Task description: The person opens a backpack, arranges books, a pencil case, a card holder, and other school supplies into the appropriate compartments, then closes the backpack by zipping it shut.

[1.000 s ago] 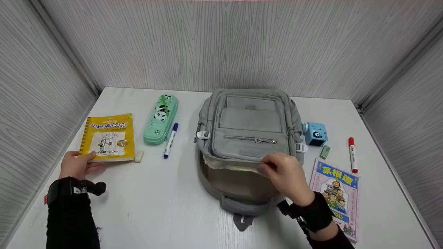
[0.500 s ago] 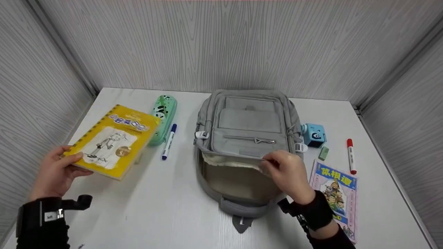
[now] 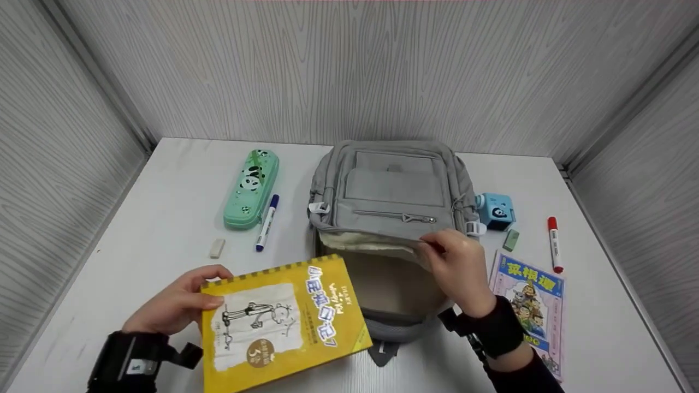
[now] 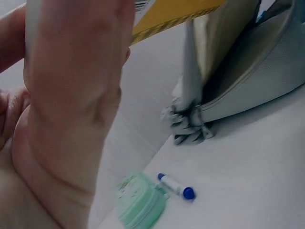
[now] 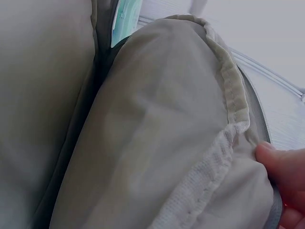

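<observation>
My left hand grips a yellow book by its spine edge, thumb on the cover. The book is held up in front of the grey backpack, its far corner overlapping the bag's mouth in the head view. With my right hand I pinch the front edge of the backpack's opening and keep it lifted. In the right wrist view, my thumb is on the fabric edge beside the pale lining. From the left wrist, the book's striped spine shows near the gaping bag.
Left of the backpack lie a green panda pencil case, a blue marker and a white eraser. To its right are a blue panda box-shaped item, a green eraser, a red marker and a pink-blue book.
My left hand has lifted the yellow book off the table's left side, carried it rightward and toward me, and turned it. My right hand stays on the bag's edge, raising it slightly.
</observation>
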Demonstrator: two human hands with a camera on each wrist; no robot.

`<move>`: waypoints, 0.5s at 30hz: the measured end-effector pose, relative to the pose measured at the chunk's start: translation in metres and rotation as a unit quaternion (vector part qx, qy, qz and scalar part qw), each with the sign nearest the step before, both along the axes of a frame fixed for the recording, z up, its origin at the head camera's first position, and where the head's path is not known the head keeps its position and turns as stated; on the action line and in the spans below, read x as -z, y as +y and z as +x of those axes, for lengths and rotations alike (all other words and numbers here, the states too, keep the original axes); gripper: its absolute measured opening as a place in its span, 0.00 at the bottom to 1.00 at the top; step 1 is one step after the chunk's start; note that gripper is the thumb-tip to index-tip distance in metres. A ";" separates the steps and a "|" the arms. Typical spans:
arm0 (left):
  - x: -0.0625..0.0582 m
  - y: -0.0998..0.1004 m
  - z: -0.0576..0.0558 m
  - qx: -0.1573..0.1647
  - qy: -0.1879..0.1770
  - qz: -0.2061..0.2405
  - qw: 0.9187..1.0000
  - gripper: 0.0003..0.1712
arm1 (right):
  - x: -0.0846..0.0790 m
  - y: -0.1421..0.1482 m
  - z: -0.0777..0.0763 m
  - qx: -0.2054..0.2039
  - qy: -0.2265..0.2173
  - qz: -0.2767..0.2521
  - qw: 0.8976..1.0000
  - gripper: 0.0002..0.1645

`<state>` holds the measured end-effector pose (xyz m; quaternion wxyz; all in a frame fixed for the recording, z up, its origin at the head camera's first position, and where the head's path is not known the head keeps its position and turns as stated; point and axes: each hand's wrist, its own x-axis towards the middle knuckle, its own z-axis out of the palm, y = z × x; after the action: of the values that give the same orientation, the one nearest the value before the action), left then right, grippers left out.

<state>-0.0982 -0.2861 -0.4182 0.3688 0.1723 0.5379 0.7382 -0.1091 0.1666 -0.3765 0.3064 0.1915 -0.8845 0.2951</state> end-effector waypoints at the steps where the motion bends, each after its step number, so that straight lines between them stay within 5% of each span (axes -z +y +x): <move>1: 0.003 0.009 -0.002 0.004 -0.007 -0.010 1.000 0.17 | 0.000 0.000 0.000 0.001 0.004 -0.002 1.000 0.04; 6: 0.018 0.058 -0.016 -0.015 -0.030 -0.054 0.998 0.09 | -0.002 0.000 -0.001 0.003 0.024 -0.010 1.000 0.04; 10: 0.024 0.100 -0.023 -0.094 -0.061 -0.085 0.990 0.09 | -0.003 -0.001 -0.002 0.000 0.043 -0.017 0.999 0.05; 15: 0.022 0.154 -0.025 -0.204 -0.123 -0.056 0.970 0.20 | -0.004 0.000 -0.002 0.001 0.058 -0.020 0.998 0.06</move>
<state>-0.1229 -0.1320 -0.4400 0.2828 -0.0542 0.5530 0.7819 -0.1107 0.1667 -0.3727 0.3613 0.2014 -0.8594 0.3004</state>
